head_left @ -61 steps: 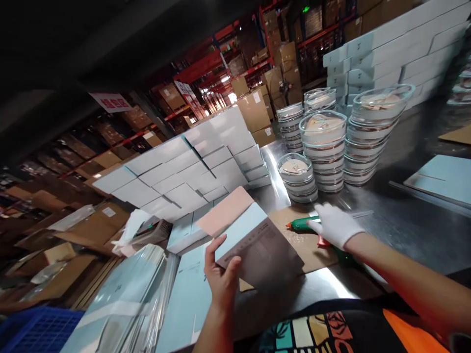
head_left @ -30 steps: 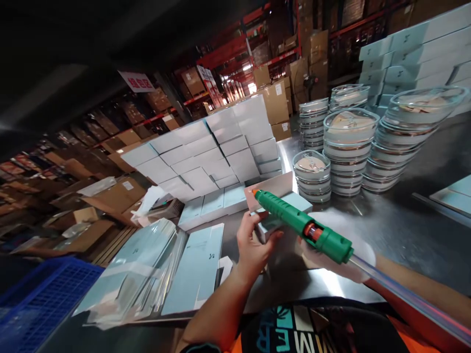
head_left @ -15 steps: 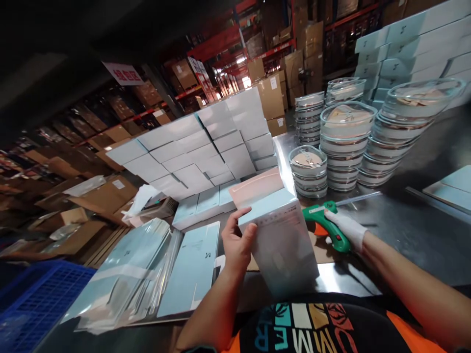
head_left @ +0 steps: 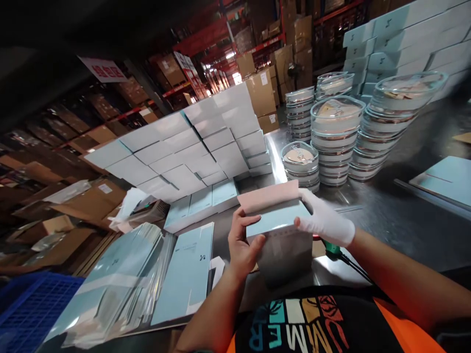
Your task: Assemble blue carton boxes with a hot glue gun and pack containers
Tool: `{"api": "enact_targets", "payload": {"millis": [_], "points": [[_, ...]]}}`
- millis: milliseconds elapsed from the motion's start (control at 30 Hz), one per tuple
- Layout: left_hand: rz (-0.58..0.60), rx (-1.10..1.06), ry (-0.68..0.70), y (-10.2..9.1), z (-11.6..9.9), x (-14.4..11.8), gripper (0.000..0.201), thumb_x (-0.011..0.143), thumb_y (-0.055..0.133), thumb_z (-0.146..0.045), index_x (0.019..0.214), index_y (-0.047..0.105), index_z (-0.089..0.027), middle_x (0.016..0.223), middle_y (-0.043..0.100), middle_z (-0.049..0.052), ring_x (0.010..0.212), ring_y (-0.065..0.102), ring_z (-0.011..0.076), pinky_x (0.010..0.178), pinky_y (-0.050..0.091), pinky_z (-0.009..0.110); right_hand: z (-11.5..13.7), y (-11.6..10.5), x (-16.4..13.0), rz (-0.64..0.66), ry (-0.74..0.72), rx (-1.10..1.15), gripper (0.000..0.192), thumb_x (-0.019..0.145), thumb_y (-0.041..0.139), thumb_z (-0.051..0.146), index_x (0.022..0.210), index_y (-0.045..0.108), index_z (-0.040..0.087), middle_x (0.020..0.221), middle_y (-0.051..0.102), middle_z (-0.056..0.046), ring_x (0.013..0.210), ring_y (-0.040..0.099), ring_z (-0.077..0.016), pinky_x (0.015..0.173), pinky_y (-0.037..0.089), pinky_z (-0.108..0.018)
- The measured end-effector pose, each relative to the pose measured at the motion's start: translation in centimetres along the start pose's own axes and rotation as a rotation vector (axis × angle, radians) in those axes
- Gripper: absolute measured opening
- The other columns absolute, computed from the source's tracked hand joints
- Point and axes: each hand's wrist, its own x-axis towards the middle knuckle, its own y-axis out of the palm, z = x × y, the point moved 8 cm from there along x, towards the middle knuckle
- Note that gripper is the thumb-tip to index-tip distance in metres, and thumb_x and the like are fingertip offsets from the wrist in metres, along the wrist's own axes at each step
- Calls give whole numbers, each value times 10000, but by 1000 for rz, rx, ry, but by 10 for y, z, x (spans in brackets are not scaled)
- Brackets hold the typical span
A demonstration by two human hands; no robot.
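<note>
A pale blue carton [head_left: 280, 230] with a pink flap standing up at its far edge is held over the steel table [head_left: 401, 220], right in front of me. My bare left hand [head_left: 242, 245] grips its left side, thumb on top. My right hand [head_left: 324, 220], in a white glove, presses on the carton's right top corner. The green glue gun [head_left: 332, 248] lies on the table just under my right wrist, mostly hidden, with its cable trailing toward me.
Flat blue carton blanks [head_left: 186, 274] and plastic-wrapped bundles [head_left: 117, 279] lie at the left, with a blue crate [head_left: 25, 314] at the corner. Finished blue boxes [head_left: 191, 147] are stacked behind. Stacks of glass bowls [head_left: 336, 142] stand at the back right. Another flat blank [head_left: 447, 179] lies far right.
My right hand has set the glue gun down on the table and come onto the carton's right top corner. The carton has swung lower and more level between both hands.
</note>
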Motion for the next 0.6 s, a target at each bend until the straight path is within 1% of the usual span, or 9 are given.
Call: {"api": "enact_targets", "payload": {"millis": [67,133,233,267,333,400,467,533,600], "points": [[-62,-49,63,-6,1,-1,504,833,875,-633,1091,726,-226,1264,731,117,1206,733,317,993,584,409,-5,-1,-4,67,-77,-53,924,717,935,645,1461,637,186,1569,626,-182,1465,577,-415,1230,478,-562],[-78,-116,133,-10,1,-1,509,873,880,-544,1243,667,-266,1231,748,93,1188,755,294,1020,588,424,-9,-5,-11,96,-171,-122,770,757,946,575,1383,690,206,1672,528,-187,1527,530,-398,1269,430,-571],[70,-63,257,-11,-4,6,301,951,825,-433,1209,764,-292,1153,766,79,1185,766,298,1052,599,470,-3,-4,-21,131,-331,-143,309,990,761,459,1228,787,264,1683,531,-137,1520,558,-316,1254,458,-537],[123,-19,285,-12,-8,10,212,969,801,-426,1128,809,-285,1147,766,90,1191,764,308,1050,605,484,2,-2,-23,142,-374,-140,250,1032,710,428,1212,806,284,1656,563,-123,1492,586,-294,1234,484,-519],[224,90,305,-16,-18,17,185,991,767,-442,1049,844,-285,1143,777,106,1193,765,325,1087,585,530,12,4,-26,138,-436,-151,229,1069,661,385,1212,829,321,1591,625,-103,1434,632,-270,1201,521,-489],[345,297,303,-16,-33,22,238,974,783,-484,1123,840,-307,1229,788,119,1306,715,368,1216,463,617,22,14,-29,113,-490,-200,240,1081,646,354,1228,836,353,1559,654,-89,1420,636,-268,1204,514,-489],[474,547,326,-10,-52,21,435,910,842,-530,1294,794,-330,1385,757,133,1449,603,424,1295,318,673,30,29,-32,132,-584,-265,296,1082,643,354,1334,797,369,1599,627,-91,1450,607,-282,1230,482,-506],[574,690,340,-4,-69,19,642,881,866,-523,1468,692,-330,1442,734,143,1422,611,429,1269,360,641,33,43,-30,221,-687,-330,501,1077,641,453,1565,634,338,1706,514,-125,1527,542,-306,1261,447,-514],[623,748,295,-6,-76,20,652,927,823,-467,1532,631,-318,1399,755,138,1283,693,380,1180,467,557,28,40,-13,263,-728,-446,779,1071,577,615,1738,375,265,1777,399,-159,1593,472,-308,1283,431,-483]]}}
